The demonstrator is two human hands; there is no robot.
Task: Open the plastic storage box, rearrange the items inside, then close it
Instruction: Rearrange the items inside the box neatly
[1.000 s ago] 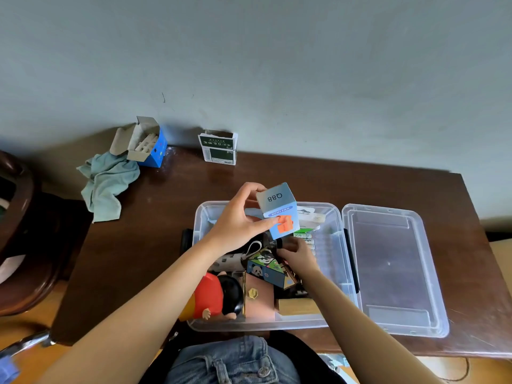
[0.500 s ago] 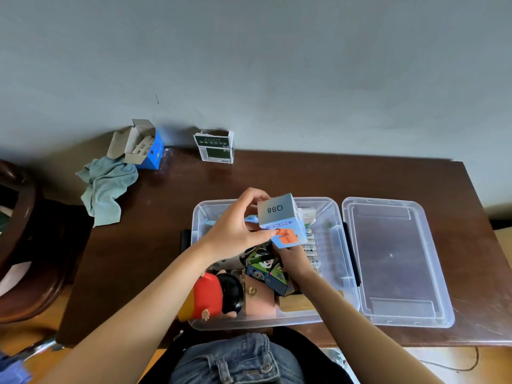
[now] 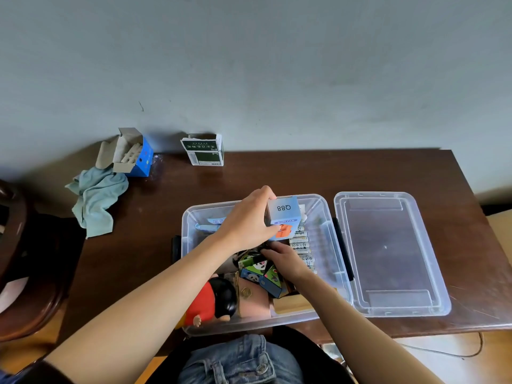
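Nearest the camera, at the front end of the clear storage box (image 3: 191,231), a red-and-black doll (image 3: 213,302) lies against the front left corner, with a tan carton (image 3: 253,299) just beside it and a pale wooden block (image 3: 292,303) toward the front right. Both bare forearms reach into the box over its front rim. Just behind the carton, mid-box, sits a panda-printed carton (image 3: 256,270) — the right hand (image 3: 286,259) rests on it, fingers curled down over its far edge; whether they actually clamp it cannot be told. Along the box's right wall, batteries (image 3: 300,243) lie in a row from the middle toward the back. Above them, at the box's far right part, the left hand (image 3: 249,220) holds a light-blue fan box (image 3: 284,217) marked Q88, thumb on the near printed face and fingers wrapped over the far top edge. Whether that box touches anything below it cannot be told. A light-blue packet (image 3: 210,224) lies on the floor of the box's far left corner. The box itself stands open on the dark wooden table (image 3: 277,176), at its front edge. Its lid (image 3: 388,253) lies inside-up on the table, just beside the box's right side. Well behind the box, by the wall, stands a dark green carton (image 3: 205,151); farther left — an open blue carton (image 3: 133,153) touching a crumpled teal cloth (image 3: 95,198).
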